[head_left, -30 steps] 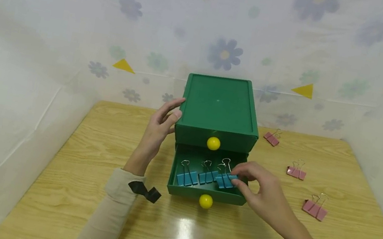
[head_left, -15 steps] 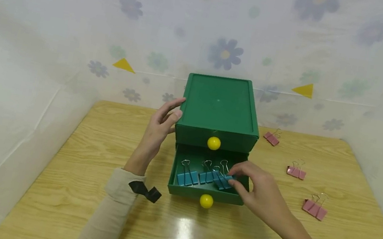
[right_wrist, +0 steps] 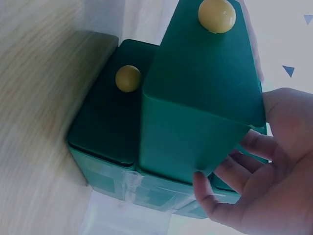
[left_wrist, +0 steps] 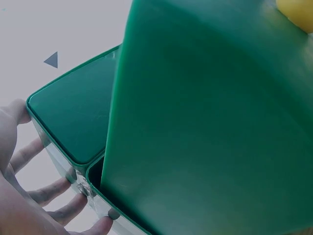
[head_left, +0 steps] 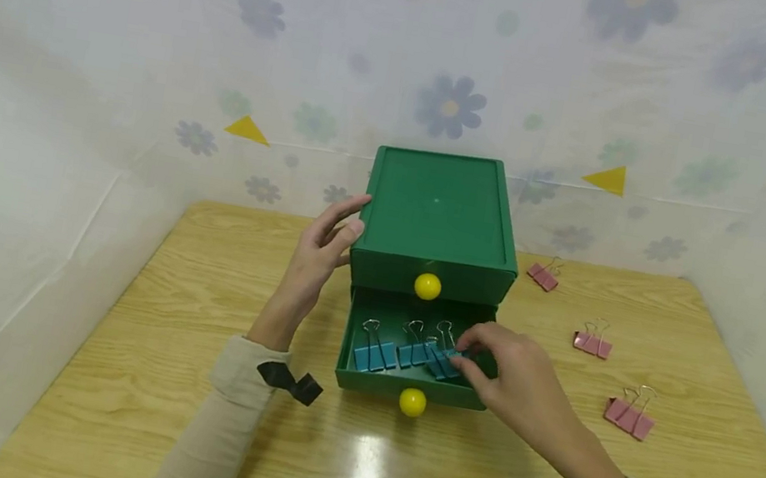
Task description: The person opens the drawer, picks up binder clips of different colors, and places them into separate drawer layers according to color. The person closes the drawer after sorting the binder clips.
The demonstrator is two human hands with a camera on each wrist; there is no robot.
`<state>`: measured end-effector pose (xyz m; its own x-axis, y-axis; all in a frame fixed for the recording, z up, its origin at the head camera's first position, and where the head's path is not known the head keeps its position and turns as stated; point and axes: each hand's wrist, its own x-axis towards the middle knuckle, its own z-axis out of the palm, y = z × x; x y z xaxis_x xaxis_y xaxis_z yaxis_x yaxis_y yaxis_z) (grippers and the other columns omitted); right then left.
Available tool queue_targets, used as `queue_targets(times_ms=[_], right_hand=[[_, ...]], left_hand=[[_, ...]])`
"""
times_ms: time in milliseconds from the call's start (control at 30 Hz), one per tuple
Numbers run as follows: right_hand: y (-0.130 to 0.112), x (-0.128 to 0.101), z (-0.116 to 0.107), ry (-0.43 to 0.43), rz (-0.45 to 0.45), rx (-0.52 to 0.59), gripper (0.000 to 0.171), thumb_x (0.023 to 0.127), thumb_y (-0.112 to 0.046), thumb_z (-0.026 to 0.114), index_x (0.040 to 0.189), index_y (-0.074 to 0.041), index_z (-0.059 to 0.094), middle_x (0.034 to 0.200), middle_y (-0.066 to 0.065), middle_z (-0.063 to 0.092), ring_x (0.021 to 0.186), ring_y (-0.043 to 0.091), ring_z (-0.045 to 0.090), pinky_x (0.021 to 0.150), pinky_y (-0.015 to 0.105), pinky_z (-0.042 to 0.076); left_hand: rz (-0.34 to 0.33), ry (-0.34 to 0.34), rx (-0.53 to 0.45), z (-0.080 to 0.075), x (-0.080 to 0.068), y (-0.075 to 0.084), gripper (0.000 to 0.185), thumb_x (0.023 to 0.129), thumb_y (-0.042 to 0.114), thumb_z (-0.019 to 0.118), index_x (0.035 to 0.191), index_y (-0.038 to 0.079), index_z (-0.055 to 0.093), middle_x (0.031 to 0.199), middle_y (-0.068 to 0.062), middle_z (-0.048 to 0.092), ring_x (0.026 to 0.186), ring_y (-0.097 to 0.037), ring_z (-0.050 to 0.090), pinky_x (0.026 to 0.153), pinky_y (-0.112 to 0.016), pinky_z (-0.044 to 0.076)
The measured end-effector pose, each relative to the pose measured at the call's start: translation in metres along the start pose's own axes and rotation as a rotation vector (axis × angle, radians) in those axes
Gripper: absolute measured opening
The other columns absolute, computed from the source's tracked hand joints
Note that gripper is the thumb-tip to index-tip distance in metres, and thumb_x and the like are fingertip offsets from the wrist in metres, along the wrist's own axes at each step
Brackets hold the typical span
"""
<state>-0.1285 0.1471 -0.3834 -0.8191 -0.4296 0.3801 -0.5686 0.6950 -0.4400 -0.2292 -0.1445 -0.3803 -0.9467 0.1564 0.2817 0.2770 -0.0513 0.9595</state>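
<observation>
A green drawer cabinet point(head_left: 437, 206) stands mid-table with a drawer point(head_left: 366, 383) pulled out. Inside lie blue binder clips with raised silver handles: a left one point(head_left: 374, 357), a middle one point(head_left: 412, 354) and a right one point(head_left: 441, 366), which overlaps the middle one in the head view. My right hand point(head_left: 528, 390) reaches over the drawer's right wall, pinching the right clip between thumb and forefinger. In the right wrist view, the drawer wall hides that clip from the camera. Against the cabinet's left side rests my left hand point(head_left: 313, 270), its fingers point(left_wrist: 54, 191) spread along the side.
Three pink binder clips lie to the right on the wooden table: a far one point(head_left: 543, 277), a middle one point(head_left: 592, 345) and a near one point(head_left: 630, 418). Another drawer front point(right_wrist: 110, 115) with a yellow knob sits below the pulled-out drawer. A flowered curtain point(head_left: 355, 40) hangs behind.
My right hand has shifted slightly left with the blue binder clip, which has turned and now lies close against the middle clip. The left hand has stayed put.
</observation>
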Motion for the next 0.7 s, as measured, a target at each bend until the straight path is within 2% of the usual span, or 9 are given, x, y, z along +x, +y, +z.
queue_targets(times_ms=[267,333,533,700], right_hand=[[-0.0056,-0.0019,-0.0024,-0.014,0.031,-0.037,0.014,0.087,-0.013,0.083,0.095,-0.016,0.073,0.092,-0.007,0.071,0.068,0.002,0.056,0.061,0.025,0.049],[-0.0062,-0.0023,-0.0021,-0.012,0.036,-0.043,0.014,0.087,-0.014,0.084,0.096,-0.015,0.073,0.092,-0.006,0.071,0.069,0.003,0.057,0.061,0.026,0.051],[-0.0045,-0.0032,-0.0001,0.022,0.032,-0.011,0.019,0.087,-0.015,0.084,0.101,-0.009,0.073,0.1,0.001,0.072,0.084,0.017,0.07,0.072,0.038,0.06],[-0.0012,-0.0077,0.0016,0.092,0.007,0.071,0.024,0.087,-0.01,0.084,0.108,-0.007,0.073,0.107,0.002,0.072,0.095,0.021,0.071,0.079,0.043,0.059]], left_hand=[[-0.001,-0.004,-0.006,-0.0001,-0.0005,0.0007,0.044,0.106,0.033,0.056,0.15,0.025,0.055,0.155,0.006,0.044,0.137,-0.023,0.05,0.104,-0.061,0.045],[-0.004,-0.003,-0.005,-0.0001,-0.0007,0.0001,0.044,0.106,0.034,0.057,0.15,0.026,0.055,0.155,0.006,0.044,0.137,-0.023,0.05,0.104,-0.061,0.045],[-0.003,-0.001,-0.006,0.0003,-0.0003,-0.0003,0.044,0.106,0.035,0.057,0.149,0.028,0.055,0.154,0.008,0.045,0.136,-0.021,0.051,0.104,-0.061,0.045],[0.003,-0.003,-0.008,0.0007,0.0,0.0001,0.044,0.106,0.035,0.057,0.149,0.028,0.055,0.154,0.009,0.045,0.136,-0.021,0.05,0.105,-0.063,0.043]])
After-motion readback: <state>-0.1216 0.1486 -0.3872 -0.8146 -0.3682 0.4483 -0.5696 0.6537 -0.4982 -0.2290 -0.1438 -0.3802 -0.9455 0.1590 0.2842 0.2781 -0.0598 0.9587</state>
